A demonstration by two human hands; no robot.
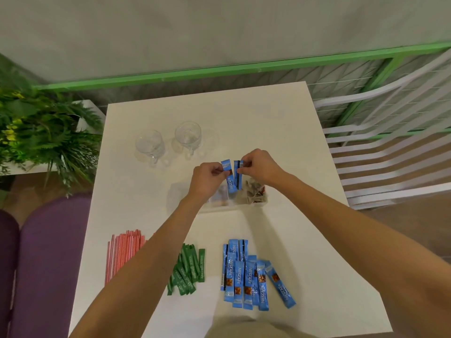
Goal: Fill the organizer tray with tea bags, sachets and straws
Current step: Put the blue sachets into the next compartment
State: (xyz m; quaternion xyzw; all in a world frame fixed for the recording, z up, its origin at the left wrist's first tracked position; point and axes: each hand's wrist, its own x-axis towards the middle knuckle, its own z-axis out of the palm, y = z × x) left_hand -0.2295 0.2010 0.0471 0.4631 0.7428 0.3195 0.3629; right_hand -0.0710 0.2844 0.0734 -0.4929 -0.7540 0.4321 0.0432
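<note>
Seen from my head camera, both my hands are raised at the centre of the frame. My left hand (207, 175) has its fingers curled, with thumb and forefinger pinching one blue sachet (230, 182) near its top end. My right hand (260, 167) is curled the same way and pinches the back-facing sachets (240, 180), seemingly two pressed together, also near their tops. All of them hang with the long axis running up and down the frame, and their lower ends point down into the clear organizer tray (253, 204). The left one leans slightly.

Tea bags (252, 192) fill the tray's right-hand compartment. In the lower part of the frame, the white table (244, 113) holds red straws (122, 254) at left, green sachets (188, 272) in the middle and loose blue sachets (249, 279) at right, mostly lying lengthwise up the frame.
</note>
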